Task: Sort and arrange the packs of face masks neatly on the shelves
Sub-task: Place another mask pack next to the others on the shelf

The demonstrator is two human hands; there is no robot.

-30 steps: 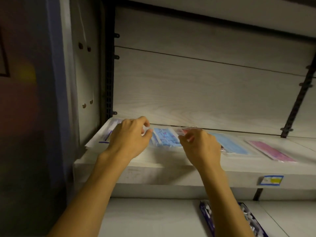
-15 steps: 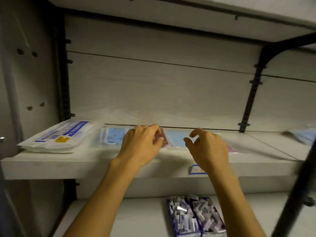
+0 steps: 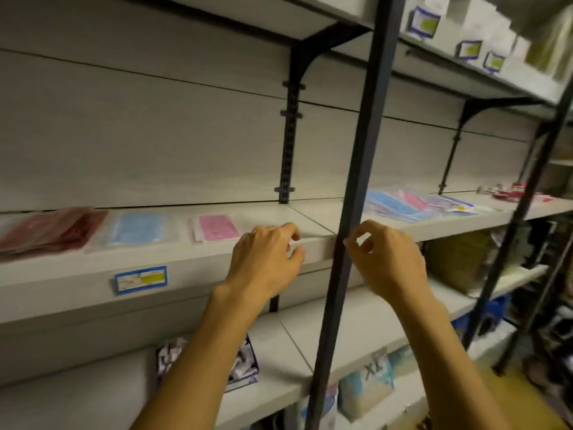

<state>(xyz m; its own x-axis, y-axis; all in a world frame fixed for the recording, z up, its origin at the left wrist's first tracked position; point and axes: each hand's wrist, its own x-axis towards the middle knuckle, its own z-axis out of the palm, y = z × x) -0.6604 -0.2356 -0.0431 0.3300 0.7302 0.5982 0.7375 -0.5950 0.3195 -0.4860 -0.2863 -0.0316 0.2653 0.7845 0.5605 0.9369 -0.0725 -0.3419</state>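
pale grey shelving [image 3: 192,265] with a panelled back wall fills the view, carried on dark slotted uprights and brackets. on the middle shelf, from the left: a stack of red mask packs [image 3: 46,231], blurred; just beside it a blue mask pack [image 3: 139,228] lying flat in clear wrap; then, a little apart, a pink mask pack [image 3: 217,226], also flat. a blue-bordered price label [image 3: 141,279] is fixed to the shelf's front edge below the blue pack. left hand [image 3: 266,259] is raised before the shelf edge just right of the pink pack, fingers loosely curled and holding nothing; whether it touches the shelf cannot be told. a dark metal post [image 3: 356,187] runs top to bottom through the foreground between the two hands. right hand [image 3: 384,259] hangs just right of the post, fingers bent with thumb and forefinger close together, nothing visible between them. further right on the same shelf lies an untidy heap of mixed mask packs [image 3: 409,203], blue, pink and patterned, overlapping; beyond it, small red items [image 3: 511,190], too blurred to name. on the lower shelf, under the left forearm, a box of small packets [image 3: 245,364]; lower right, soft packages marked xl [image 3: 369,386]. upper right shelf carries white boxes [image 3: 483,23] and further labels.
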